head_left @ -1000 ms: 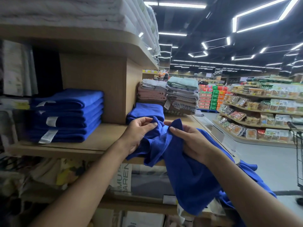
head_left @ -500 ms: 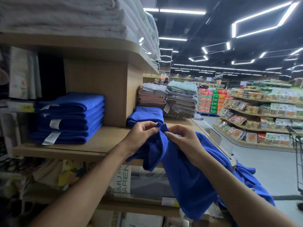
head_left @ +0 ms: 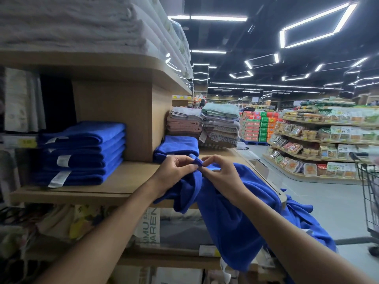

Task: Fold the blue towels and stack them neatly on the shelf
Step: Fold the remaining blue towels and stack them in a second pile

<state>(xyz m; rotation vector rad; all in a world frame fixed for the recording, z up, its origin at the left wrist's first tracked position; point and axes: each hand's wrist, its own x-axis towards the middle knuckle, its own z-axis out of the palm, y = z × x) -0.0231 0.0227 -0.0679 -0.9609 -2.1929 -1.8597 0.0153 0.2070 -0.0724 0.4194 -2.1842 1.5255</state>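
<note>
A loose blue towel [head_left: 231, 218] hangs over the front edge of the wooden shelf [head_left: 123, 181]. My left hand [head_left: 174, 171] and my right hand [head_left: 221, 177] both pinch its top corner, fingertips almost touching. A stack of folded blue towels [head_left: 82, 154] with white labels sits on the shelf at the left. Another folded blue towel [head_left: 178, 145] lies just behind my hands, by the wooden divider. More blue cloth [head_left: 297, 210] trails off to the right of the shelf end.
White towels [head_left: 82, 23] fill the upper shelf. Folded grey, pink and green towels [head_left: 205, 126] are piled further along. Packaged goods [head_left: 174, 228] lie on the lower shelf. A shopping cart [head_left: 369, 191] stands at the right; food shelves [head_left: 317, 144] line the aisle.
My hands have drawn closer together and worked up the towel to its corner. They went from gripping bunched cloth to pinching the tip. The view has tilted slightly upward.
</note>
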